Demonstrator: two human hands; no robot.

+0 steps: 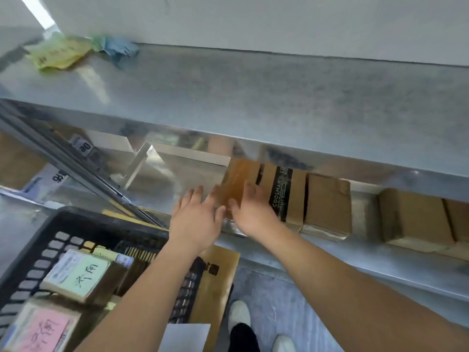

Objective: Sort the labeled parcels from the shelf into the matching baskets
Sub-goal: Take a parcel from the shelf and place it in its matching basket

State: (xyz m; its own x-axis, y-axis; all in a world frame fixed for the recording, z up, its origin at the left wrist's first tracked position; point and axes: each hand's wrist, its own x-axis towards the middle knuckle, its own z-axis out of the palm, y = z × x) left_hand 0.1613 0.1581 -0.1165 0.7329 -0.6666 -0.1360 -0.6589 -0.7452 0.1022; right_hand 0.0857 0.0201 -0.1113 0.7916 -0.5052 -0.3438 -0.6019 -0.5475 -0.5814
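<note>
Both my hands reach into the lower level of a metal shelf [253, 102]. My left hand [196, 217] and my right hand [250, 212] lie side by side with straight fingers over the near end of a brown cardboard parcel [239, 176]. Whether they touch it I cannot tell, as the picture is blurred. To its right stand a parcel with a black printed band [285, 191], a plain brown parcel [328, 201] and another brown parcel [416, 219]. At lower left a black plastic basket [76, 224] holds a parcel with a green label [81, 275] and one with a pink label [43, 331].
On the top shelf board lie a yellow-green packet [58, 53] and a blue-green cloth [116, 47]. A flat brown box [215, 280] leans beside the basket. My shoes [238, 316] stand on the grey floor below. White bags [48, 179] lie at the shelf's left end.
</note>
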